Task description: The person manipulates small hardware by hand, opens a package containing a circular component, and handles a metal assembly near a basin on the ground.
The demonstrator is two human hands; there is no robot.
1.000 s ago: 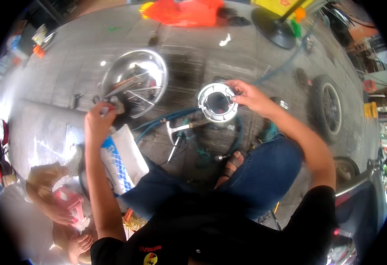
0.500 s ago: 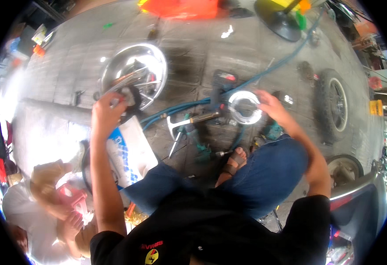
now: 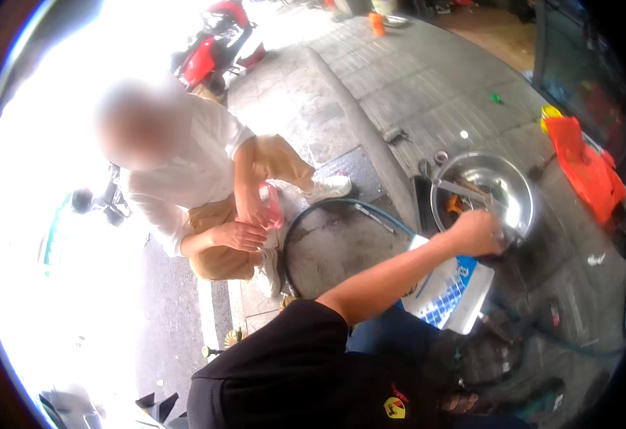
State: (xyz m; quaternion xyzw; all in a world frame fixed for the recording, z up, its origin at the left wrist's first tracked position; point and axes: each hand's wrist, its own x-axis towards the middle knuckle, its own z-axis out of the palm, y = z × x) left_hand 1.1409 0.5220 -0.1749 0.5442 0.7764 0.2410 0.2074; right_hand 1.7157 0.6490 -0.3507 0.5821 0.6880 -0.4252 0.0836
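My left hand (image 3: 474,233) is closed at the near rim of a shiny metal basin (image 3: 517,187). Its fingers curl down beside a dark piece, and blur hides what they hold. Inside the basin lie a long metal tool (image 3: 463,189), an orange-handled item (image 3: 455,205) and other pieces too blurred to name. Below my wrist is a white and blue printed box or sheet (image 3: 461,289), partly over my knee. My right hand is out of the picture.
On the left, a person in a white shirt (image 3: 191,154) sits with hands together, near a pink plastic stool (image 3: 271,206). A dark hose (image 3: 306,214) curves across the ground. A red motorbike (image 3: 209,57) stands behind; an orange bag (image 3: 583,168) lies at right.
The view has swung left, bringing the seated person fully in. My right hand and the metal ring it touched have left the picture. My left hand stays by the basin.
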